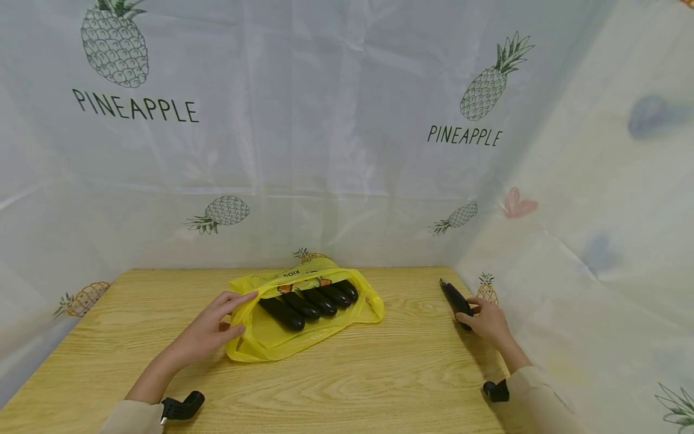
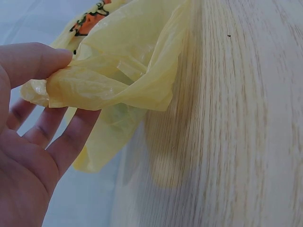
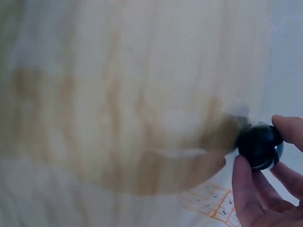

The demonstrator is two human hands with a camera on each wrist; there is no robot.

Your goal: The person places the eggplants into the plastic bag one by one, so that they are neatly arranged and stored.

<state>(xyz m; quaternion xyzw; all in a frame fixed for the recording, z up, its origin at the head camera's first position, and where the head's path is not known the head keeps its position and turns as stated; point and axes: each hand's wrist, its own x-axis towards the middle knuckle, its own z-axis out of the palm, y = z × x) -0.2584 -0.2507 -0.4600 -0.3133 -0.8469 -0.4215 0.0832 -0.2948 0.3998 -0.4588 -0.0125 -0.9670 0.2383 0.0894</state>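
Note:
A yellow plastic bag [image 1: 265,351] lies on the table with its mouth towards me. Inside it, several dark, glossy eggplants [image 1: 282,313] lie side by side. My left hand [image 1: 208,330] is at the bag's left edge; the left wrist view shows its thumb over the yellow film [image 2: 90,90] and the fingers beneath, pinching it. Over the table's right side, my right hand [image 1: 490,323] grips another eggplant [image 1: 454,297] by its near end, the stem end pointing away. Seen end-on in the right wrist view, this eggplant [image 3: 258,149] sits between thumb and fingers.
The wood-grain table [image 1: 347,392] ends at a pale curtain [image 1: 325,150] printed with pineapples. Another sheet [image 1: 596,271] hangs along the right edge, close beside my right hand. Black wrist mounts [image 1: 184,405] are strapped to both forearms.

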